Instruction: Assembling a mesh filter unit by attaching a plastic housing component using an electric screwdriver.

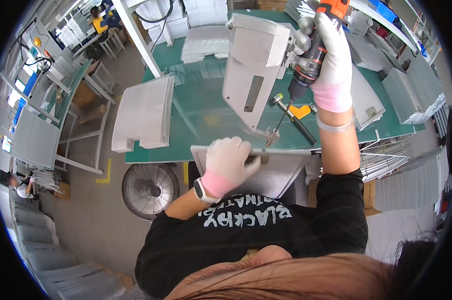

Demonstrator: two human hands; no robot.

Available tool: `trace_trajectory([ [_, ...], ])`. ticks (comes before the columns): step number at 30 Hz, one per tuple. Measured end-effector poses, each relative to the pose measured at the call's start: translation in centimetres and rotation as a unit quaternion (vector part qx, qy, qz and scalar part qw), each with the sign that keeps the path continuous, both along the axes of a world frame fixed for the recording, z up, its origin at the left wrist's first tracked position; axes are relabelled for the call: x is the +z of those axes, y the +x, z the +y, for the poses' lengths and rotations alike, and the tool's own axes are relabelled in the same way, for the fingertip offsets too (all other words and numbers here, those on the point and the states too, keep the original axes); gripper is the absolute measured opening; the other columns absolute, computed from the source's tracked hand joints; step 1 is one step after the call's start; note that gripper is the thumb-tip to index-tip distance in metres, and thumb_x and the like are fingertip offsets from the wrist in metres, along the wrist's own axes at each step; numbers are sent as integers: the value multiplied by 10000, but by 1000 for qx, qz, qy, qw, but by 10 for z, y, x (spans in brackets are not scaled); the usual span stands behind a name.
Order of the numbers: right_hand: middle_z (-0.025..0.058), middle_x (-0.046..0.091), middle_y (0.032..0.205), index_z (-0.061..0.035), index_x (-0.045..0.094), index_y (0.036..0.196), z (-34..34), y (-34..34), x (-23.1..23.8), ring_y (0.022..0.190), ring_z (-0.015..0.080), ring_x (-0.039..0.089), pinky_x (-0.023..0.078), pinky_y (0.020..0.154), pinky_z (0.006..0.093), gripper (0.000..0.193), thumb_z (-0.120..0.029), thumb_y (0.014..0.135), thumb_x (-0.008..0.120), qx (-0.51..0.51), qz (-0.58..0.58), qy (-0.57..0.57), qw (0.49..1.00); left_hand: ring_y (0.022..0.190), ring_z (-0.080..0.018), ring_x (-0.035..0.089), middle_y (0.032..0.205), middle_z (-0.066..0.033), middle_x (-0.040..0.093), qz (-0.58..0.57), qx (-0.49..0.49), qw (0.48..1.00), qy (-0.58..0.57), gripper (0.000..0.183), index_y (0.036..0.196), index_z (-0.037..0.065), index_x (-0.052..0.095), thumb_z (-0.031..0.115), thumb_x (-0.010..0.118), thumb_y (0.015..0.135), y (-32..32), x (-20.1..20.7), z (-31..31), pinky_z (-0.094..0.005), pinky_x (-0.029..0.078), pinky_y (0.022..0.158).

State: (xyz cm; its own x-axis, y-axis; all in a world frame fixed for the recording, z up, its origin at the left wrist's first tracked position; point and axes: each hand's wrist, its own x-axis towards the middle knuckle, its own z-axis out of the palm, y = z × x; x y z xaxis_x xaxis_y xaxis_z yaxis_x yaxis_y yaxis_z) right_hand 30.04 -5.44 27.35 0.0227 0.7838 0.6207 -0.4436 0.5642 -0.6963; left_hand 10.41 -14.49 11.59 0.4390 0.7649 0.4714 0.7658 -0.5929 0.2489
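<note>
In my right hand (332, 62), white-gloved with a pink cuff, is an orange and black power screwdriver (313, 57). Its long thin bit slants down to the small metal tip piece of a light grey housing (253, 60) with a dark slot, which stands over the table. Whether a screw sits on the bit is too small to tell. My left hand (228, 162), gloved likewise, curls over the upper edge of a white-framed grey mesh panel (271, 180) at the table's front edge. Part of the panel lies hidden beneath that hand.
On the green table (196, 110) are a hammer (301, 127), a yellow-orange tool (301, 111) and a stack of white panels (143, 115). More panels (368, 100) lie on the right. A round floor fan (151, 191) stands left of me. Two other people are far off at left.
</note>
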Motion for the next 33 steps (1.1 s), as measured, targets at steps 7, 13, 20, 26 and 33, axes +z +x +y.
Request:
trace_trajectory([
  [7,35,550,925,-82,456,1070,-10,-21,-11,683,83,505,454,582,245,263,-312,979,545,41,44,-20,998,686,-248,561,719,-39,550,-82,-14,992,93,283,815,114,637,287,777,640,-5,2,-23,-406,432,644],
  [13,15,523,873,-64,461,1038,-19,-29,-13,670,55,491,429,558,207,275,-324,988,536,28,48,-26,998,740,-242,601,833,-48,618,-73,-19,996,40,317,947,151,698,292,758,669,-7,6,-23,-399,428,638],
  [20,38,573,719,-48,506,977,-40,-36,-4,586,98,550,450,503,259,156,-162,939,606,40,-69,-109,991,629,-242,608,782,-20,627,-47,-30,998,42,313,981,171,714,304,745,700,-8,0,-23,-400,436,580],
  [26,56,554,738,-11,430,1270,-40,-48,-35,577,112,528,460,557,253,354,-94,951,561,118,-38,-59,990,580,-191,552,633,21,535,-81,-37,996,-26,304,946,135,727,277,771,680,1,-3,-31,-350,393,530],
  [33,76,517,766,17,416,1260,-38,-44,-41,565,118,511,466,510,279,377,-155,948,537,168,-39,-67,983,642,-213,518,717,-27,525,-117,-142,982,49,363,1040,91,693,231,786,718,1,-19,-30,-346,386,561],
])
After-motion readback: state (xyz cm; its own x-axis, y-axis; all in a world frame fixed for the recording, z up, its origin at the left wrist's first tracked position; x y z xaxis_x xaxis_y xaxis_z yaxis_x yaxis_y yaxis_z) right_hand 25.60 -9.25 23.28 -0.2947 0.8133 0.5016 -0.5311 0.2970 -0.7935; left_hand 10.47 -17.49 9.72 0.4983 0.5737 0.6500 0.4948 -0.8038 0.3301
